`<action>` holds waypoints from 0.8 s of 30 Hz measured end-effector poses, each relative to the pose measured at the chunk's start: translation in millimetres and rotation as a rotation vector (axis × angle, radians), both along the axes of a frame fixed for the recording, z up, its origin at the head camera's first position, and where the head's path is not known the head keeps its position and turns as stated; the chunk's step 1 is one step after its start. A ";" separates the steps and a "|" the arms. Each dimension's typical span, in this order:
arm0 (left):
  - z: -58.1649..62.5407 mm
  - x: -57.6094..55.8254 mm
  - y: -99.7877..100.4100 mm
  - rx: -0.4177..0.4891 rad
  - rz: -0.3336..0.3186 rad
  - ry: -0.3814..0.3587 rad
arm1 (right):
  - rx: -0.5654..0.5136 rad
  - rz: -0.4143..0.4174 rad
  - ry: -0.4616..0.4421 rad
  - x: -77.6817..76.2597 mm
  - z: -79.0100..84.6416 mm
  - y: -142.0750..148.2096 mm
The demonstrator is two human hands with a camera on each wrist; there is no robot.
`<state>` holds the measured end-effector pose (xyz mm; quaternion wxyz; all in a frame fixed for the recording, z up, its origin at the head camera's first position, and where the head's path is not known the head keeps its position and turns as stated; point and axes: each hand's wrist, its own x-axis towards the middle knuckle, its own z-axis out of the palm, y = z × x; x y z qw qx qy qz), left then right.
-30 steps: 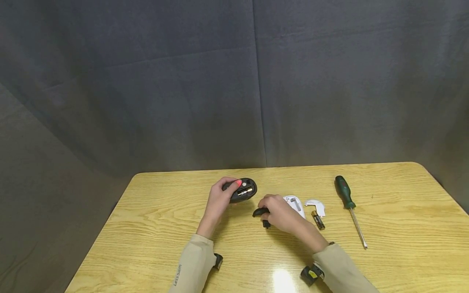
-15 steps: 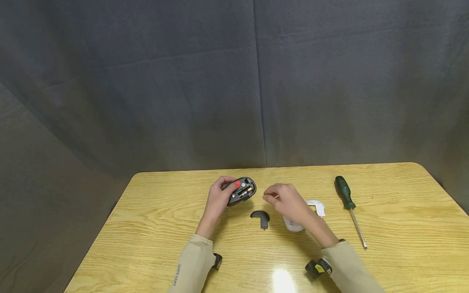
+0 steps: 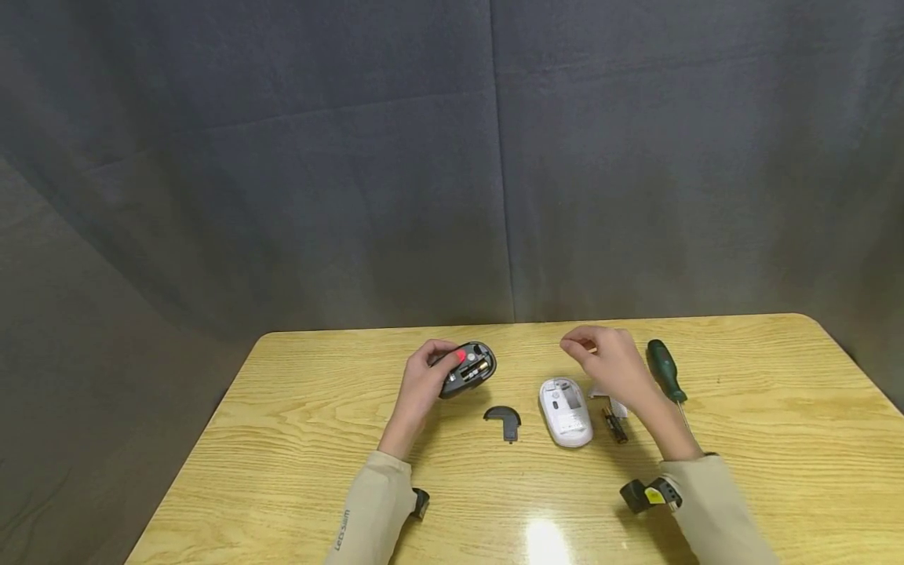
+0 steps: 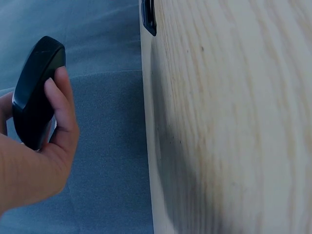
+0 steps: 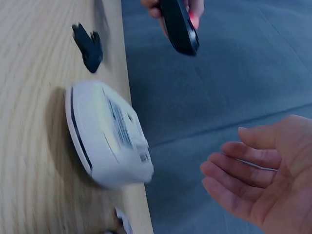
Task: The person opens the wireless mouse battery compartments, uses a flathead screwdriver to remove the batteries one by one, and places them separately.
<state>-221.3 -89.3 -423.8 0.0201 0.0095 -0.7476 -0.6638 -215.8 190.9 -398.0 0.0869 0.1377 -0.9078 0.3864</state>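
My left hand (image 3: 424, 384) grips a black computer mouse (image 3: 482, 372) above the table, its underside turned up. A battery (image 3: 475, 370) shows in its uncovered compartment, and red light glows by the thumb. In the left wrist view the fingers curl round the mouse's sides. My right hand (image 3: 613, 362) is in the air toward the table's back right, partly over a white battery cover (image 3: 618, 408). Its fingers are loosely bent with nothing between them in the right wrist view. A black battery cover (image 3: 510, 428) lies on the table between the black mouse and a white mouse (image 3: 569, 424).
The white mouse lies underside up with its battery compartment uncovered. To its right is a loose battery (image 3: 614, 425). A green-handled screwdriver (image 3: 662, 367) lies further right, its shaft partly behind my right forearm. A dark grey curtain (image 3: 395, 196) hangs behind the wooden table (image 3: 282, 439).
My right hand has let go of the black battery cover, which stays on the table, and has moved up and right past the white mouse. The left hand keeps hold of the black mouse.
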 end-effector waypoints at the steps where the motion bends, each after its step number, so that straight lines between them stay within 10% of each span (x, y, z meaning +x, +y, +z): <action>1: -0.3 -0.2 0.0 0.003 -0.003 0.000 | 0.006 -0.010 -0.002 0.0 0.3 3.5; 24: -2.3 -0.2 -2.2 0.010 -0.029 -0.014 | 0.109 -0.184 -0.007 4.4 -21.8 84.0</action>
